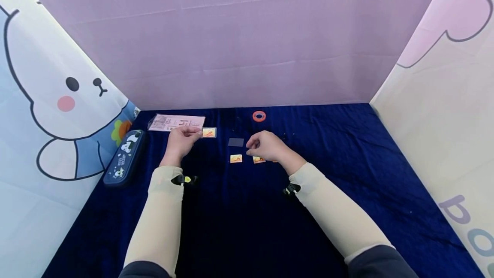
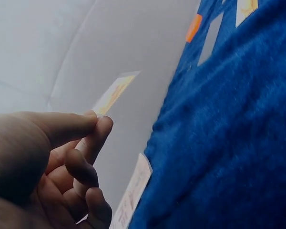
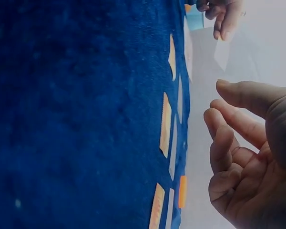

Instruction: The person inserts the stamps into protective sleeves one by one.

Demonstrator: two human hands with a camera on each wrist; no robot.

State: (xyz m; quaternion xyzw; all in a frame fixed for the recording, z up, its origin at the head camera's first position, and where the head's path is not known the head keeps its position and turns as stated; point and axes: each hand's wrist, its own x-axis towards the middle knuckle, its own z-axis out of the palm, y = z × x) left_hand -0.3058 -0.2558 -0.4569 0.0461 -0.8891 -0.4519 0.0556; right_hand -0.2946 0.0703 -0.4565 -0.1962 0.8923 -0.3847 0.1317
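A small stamp in a clear sleeve (image 1: 209, 132) is pinched between the thumb and fingers of my left hand (image 1: 180, 142), raised above the cloth. My right hand (image 1: 270, 146) hovers over the middle, thumb and fingertips apart, nothing between them. Below it, orange-yellow stamps with toothed edges lie in a row: a left stamp (image 1: 236, 158), a middle stamp (image 1: 258, 159) partly covered by my fingers, and a third stamp (image 3: 156, 205) mostly hidden by my right hand in the head view. Behind the left stamp lies a clear sleeve (image 1: 236, 142); more sleeves (image 3: 173, 150) show in the right wrist view.
An orange ring-shaped roll (image 1: 254, 116) lies near the back edge. Behind my left hand is a pink printed packet (image 1: 162, 122). A dark blue pencil case (image 1: 124, 158) with panda pictures stands along the left side. Fabric walls enclose the blue cloth (image 1: 239, 226) at the back and sides.
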